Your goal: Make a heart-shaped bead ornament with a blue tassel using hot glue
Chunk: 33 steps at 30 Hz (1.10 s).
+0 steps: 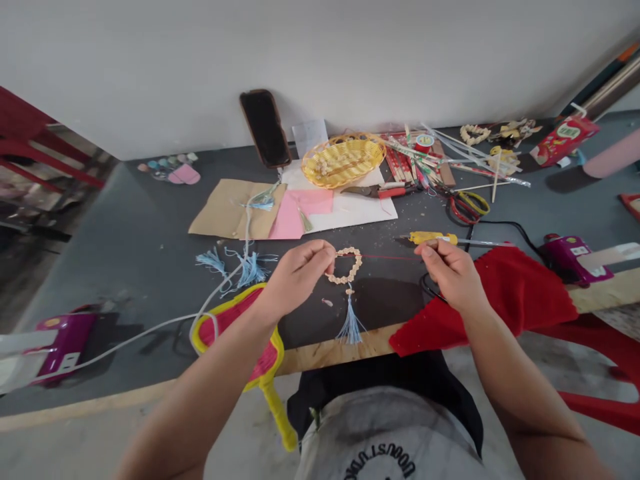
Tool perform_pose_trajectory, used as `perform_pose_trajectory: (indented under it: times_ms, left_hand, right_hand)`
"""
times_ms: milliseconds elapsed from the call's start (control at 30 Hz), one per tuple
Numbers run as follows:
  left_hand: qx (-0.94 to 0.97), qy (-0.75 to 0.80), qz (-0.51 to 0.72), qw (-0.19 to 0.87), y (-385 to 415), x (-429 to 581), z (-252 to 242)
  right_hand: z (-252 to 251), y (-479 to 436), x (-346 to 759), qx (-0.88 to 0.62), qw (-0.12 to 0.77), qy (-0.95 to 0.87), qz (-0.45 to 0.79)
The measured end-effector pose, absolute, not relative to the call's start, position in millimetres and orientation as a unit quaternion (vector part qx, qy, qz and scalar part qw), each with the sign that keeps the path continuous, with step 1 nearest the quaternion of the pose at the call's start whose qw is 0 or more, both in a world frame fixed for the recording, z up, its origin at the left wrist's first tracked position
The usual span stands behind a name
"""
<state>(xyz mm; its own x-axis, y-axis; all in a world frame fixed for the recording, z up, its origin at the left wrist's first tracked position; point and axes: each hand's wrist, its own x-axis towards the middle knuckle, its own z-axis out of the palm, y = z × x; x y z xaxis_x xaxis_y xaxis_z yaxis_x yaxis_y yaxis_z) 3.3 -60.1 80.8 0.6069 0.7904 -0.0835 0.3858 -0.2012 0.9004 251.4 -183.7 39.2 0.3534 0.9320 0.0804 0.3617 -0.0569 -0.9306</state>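
Between finger and thumb, my left hand (306, 270) pinches the left side of a beaded bracelet (357, 267) made of small cream beads. A light blue tassel (352, 323) hangs from its lower end, reaching the table's front edge. From the bracelet a thin red thread (387, 257) runs taut to the right, its far end pinched in my right hand (445, 267). My fingertips hide exactly where the thread is gripped. A yellow-handled tool (433, 238) lies just behind my right hand. Below the bracelet rests a small pale scrap (327, 302).
A yellow wicker basket (313, 175) with beads stands at the back, near a propped phone (265, 127). Pliers (380, 191) and scissors (467, 205) lie behind my hands. Blue tassels (245, 270), a pink-and-yellow fan (270, 357) and a red cloth (520, 287) flank my arms. Purple devices (575, 257) sit at both sides.
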Motion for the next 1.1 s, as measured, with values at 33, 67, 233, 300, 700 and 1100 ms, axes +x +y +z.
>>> perform_pose_trajectory:
  times_ms: [33,67,233,300,700,1100]
  left_hand:
    - [0.758,0.398,0.191,0.481,-61,0,81]
    - [0.764,0.401,0.182,0.471,-62,-3,82]
    - [0.748,0.433,0.204,0.460,-64,-25,82]
    - [0.736,0.455,0.226,0.448,-64,-40,80]
    - [0.751,0.454,0.264,0.401,-81,-40,87]
    - [0.643,0.298,0.347,0.614,-84,-13,87]
  right_hand:
    - [41,-186,252,-0.668,0.473,-0.487,0.304]
    - [43,-188,252,-0.671,0.460,-0.489,0.316]
    - [46,-197,258,-0.698,0.418,-0.490,0.314]
    - [44,-202,268,-0.720,0.425,-0.471,0.283]
    - [54,-177,234,-0.667,0.370,-0.620,0.182]
    - [59,-185,180,-0.557,0.404,-0.652,0.320]
